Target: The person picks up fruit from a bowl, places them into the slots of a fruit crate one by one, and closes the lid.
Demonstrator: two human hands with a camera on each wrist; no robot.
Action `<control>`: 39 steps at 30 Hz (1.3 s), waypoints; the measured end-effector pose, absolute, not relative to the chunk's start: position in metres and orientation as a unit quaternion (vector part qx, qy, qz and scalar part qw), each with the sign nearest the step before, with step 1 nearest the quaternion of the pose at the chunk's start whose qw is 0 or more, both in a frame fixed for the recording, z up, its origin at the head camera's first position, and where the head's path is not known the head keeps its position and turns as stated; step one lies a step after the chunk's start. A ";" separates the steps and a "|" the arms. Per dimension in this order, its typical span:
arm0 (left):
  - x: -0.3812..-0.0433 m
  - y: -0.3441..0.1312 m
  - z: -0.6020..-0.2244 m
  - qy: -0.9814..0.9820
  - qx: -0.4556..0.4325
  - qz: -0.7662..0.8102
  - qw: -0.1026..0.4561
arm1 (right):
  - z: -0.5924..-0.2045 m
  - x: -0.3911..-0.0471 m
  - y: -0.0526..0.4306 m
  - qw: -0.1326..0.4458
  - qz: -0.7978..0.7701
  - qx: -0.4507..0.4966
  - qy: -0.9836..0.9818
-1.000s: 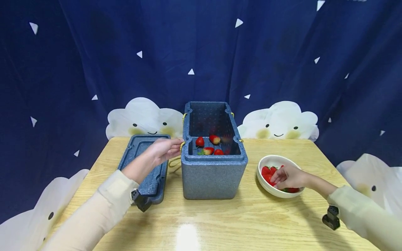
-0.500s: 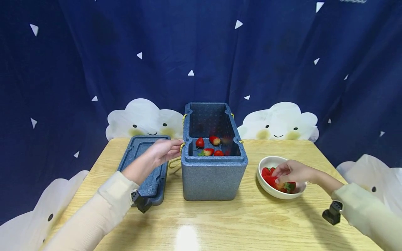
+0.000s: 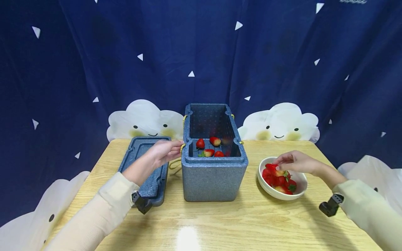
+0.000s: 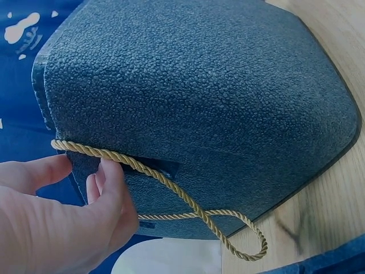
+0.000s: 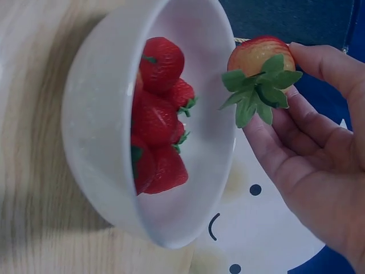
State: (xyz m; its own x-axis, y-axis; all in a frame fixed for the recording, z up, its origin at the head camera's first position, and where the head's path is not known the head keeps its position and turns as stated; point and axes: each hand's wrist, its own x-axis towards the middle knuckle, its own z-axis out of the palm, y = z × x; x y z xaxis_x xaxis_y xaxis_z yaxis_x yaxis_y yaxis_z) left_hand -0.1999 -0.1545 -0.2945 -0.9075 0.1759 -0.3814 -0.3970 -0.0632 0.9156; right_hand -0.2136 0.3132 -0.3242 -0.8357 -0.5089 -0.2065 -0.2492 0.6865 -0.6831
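Note:
My left hand [image 3: 163,152] reaches to the left side of a dark blue-grey foam box [image 3: 213,181]. Its fingertips touch the outer wall by the rim, right at the yellow rope [image 4: 171,184] handle, which runs past them in the left wrist view. Above the white bowl [image 3: 277,196], my right hand [image 3: 298,162] pinches a strawberry [image 5: 256,57] between thumb and fingers, its green leaves hanging free. More red strawberries [image 5: 157,120] are heaped in the bowl. Several strawberries [image 3: 208,152] lie on the box floor, toward its near end.
The box's lid [image 3: 152,183] lies flat on the wooden table [image 3: 213,226], left of the box and partly under my left forearm. A navy curtain [image 3: 166,42] with white triangles and clouds hangs behind the table.
My right hand has risen from among the strawberries in the bowl and now holds one up over the heap. My left hand stays at the box's side.

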 end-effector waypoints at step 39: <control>-0.199 -0.154 -0.294 0.651 -0.089 0.728 0.195 | -0.267 -0.243 0.273 0.143 -0.323 -0.186 0.917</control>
State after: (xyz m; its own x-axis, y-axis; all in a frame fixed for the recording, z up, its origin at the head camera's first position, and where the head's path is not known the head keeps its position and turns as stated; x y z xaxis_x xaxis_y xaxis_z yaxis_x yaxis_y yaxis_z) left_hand -0.1985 -0.1536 -0.2940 -0.9079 0.1689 -0.3838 -0.4000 -0.0748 0.9134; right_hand -0.2431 0.2735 -0.2668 -0.8895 -0.4341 -0.1426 -0.2489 0.7221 -0.6455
